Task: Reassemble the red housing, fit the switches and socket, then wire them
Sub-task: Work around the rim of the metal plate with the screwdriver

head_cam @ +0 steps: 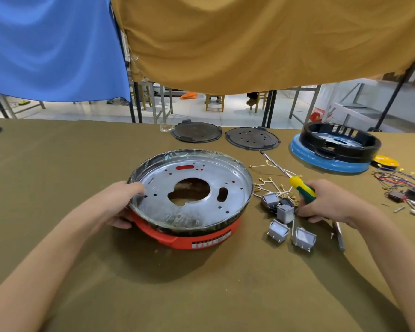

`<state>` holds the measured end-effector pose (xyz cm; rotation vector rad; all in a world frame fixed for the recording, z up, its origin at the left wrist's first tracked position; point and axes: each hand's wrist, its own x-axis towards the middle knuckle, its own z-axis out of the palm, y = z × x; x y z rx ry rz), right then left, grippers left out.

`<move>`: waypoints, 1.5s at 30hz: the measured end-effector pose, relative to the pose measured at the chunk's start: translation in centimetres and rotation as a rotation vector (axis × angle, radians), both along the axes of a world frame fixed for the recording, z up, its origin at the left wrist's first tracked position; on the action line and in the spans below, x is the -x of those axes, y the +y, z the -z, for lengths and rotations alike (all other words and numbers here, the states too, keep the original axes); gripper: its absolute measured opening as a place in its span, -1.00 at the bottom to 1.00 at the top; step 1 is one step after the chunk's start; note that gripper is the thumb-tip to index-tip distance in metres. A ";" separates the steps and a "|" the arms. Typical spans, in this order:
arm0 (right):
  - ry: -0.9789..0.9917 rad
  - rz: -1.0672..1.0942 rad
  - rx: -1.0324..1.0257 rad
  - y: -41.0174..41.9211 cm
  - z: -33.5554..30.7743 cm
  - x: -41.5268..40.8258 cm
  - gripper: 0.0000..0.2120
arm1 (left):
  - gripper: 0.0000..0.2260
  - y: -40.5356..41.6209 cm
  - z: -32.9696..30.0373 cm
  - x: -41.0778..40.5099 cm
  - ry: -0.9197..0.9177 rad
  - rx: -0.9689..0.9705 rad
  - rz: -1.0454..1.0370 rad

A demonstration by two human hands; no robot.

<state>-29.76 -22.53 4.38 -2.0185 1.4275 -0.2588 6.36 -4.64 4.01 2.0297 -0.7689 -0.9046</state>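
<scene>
The left hand [124, 202] grips the red housing [189, 236]; the right hand [326, 202] holds the screwdriver [302, 188]. The switches [289, 224] at 3 o'clock lie unfitted and unwired.

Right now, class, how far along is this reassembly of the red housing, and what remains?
Done: the metal plate sits in the red housing. In hand: the left hand steadies its rim, while the right hand holds the screwdriver. Left: the grey switches and loose wires lie on the table, so fitting and wiring remain.
</scene>
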 end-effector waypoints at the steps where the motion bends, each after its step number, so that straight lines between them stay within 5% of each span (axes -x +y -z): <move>1: -0.009 0.007 -0.008 0.0 -0.1 0.1 -0.79 | -0.80 0.0 0.0 0.0 -0.004 -0.005 -0.001; 5: -0.111 0.068 0.118 0.2 -1.2 0.5 -0.80 | -0.80 0.0 -0.1 -0.6 -0.126 0.035 -0.049; 8: -0.398 0.047 0.176 1.7 -2.5 -1.1 -0.79 | -0.74 0.2 -0.2 -0.6 -0.580 0.193 -0.092; 11: -0.700 -0.080 0.034 4.6 -3.8 -4.6 -0.73 | -0.83 0.9 -1.3 1.8 -0.915 0.576 -0.019; 17: -0.869 -0.281 -0.081 9.7 -3.6 -10.0 -0.72 | -0.83 2.2 -2.4 9.1 -0.746 0.847 0.439; 25: -0.975 -0.306 -0.249 10.3 -2.4 -9.9 -0.66 | -0.95 2.2 -2.6 9.2 -0.733 0.930 0.523; 27: -0.992 -0.297 -0.270 10.2 -2.1 -9.9 -0.67 | -0.98 2.1 -2.3 9.1 -0.634 0.914 0.521; 29: -0.987 -0.299 -0.228 10.2 -2.2 -9.7 -0.71 | -0.98 2.0 -2.1 9.1 -0.338 0.873 0.465; 36: -0.497 -0.497 0.521 8.6 -2.6 -6.8 -0.76 | -0.95 1.9 -2.9 7.2 0.511 0.845 0.306; 40: -0.401 -0.512 0.638 7.5 -2.4 -5.8 -0.70 | -0.92 1.7 -3.1 6.5 0.693 0.826 0.244; 45: -0.357 -0.516 0.671 6.9 -2.2 -5.6 -0.64 | -0.90 1.5 -3.0 6.1 0.704 0.821 0.235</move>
